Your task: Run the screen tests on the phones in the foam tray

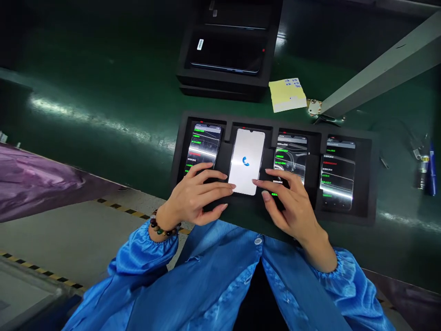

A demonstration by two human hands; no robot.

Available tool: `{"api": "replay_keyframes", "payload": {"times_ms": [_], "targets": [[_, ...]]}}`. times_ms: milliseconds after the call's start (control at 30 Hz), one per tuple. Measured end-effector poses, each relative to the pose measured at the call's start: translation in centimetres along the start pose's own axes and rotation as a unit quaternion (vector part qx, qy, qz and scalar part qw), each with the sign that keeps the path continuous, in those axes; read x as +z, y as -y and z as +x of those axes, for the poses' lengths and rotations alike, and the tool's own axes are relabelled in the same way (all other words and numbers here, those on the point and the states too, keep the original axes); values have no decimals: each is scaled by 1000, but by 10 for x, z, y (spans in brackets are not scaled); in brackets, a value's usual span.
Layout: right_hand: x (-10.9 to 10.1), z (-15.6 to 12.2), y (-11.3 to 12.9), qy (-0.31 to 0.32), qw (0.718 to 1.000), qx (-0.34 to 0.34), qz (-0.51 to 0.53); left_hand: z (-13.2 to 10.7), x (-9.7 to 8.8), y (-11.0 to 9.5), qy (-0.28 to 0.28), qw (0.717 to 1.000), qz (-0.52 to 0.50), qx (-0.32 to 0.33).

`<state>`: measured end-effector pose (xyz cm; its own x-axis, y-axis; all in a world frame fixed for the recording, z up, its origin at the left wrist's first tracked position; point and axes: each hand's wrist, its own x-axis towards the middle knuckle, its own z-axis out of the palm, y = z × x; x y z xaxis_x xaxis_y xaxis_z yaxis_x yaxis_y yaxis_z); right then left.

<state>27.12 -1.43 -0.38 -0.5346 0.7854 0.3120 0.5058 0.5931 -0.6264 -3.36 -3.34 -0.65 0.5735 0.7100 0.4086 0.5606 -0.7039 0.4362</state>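
Observation:
A black foam tray point(365, 184) lies on the green belt and holds several phones side by side. The second phone point(247, 156) shows a white screen with a small blue mark. My left hand point(195, 195) rests over the lower end of the leftmost phone point(204, 146), fingers stretched toward the white phone's lower left edge. My right hand point(289, 202) lies over the third phone point(291, 154), fingers spread, tips touching the white phone's lower right edge. The fourth phone point(336, 177) shows a dark test list. Neither hand grips anything.
A second black tray point(223, 85) with dark phones sits further back on the green conveyor belt point(103, 105). A yellow note pad point(287, 94) lies beside a grey metal bar point(379, 64). Pens and small tools point(425, 168) lie at the right. Purple sheeting point(34, 179) is at left.

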Motion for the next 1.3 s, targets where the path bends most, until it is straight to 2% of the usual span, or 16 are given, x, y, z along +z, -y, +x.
{"api": "replay_keyframes", "payload": {"times_ms": [233, 400, 467, 633, 900, 1000, 1200, 1300], "targets": [[-4, -2, 1, 21, 1000, -14, -6, 1, -2, 0, 18, 1000, -9, 15], [-3, 4, 7, 110, 987, -111, -24, -2, -1, 1, 9, 1000, -4, 19], [-1, 5, 8, 129, 985, -112, -31, -2, 0, 1, 0, 1000, -3, 14], [6, 4, 7, 110, 992, -34, -57, -1, 1, 1, -8, 1000, -2, 13], [2, 6, 7, 66, 997, -27, -37, 0, 1, 1, -21, 1000, 5, 12], [1, 6, 8, 64, 997, -33, -36, -1, 1, 1, -27, 1000, 7, 11], [0, 4, 7, 116, 987, -102, -33, -1, 2, 0, -35, 999, 9, 10], [1, 4, 7, 125, 985, -108, -47, -1, 3, 0, -34, 999, 6, 7]]}}
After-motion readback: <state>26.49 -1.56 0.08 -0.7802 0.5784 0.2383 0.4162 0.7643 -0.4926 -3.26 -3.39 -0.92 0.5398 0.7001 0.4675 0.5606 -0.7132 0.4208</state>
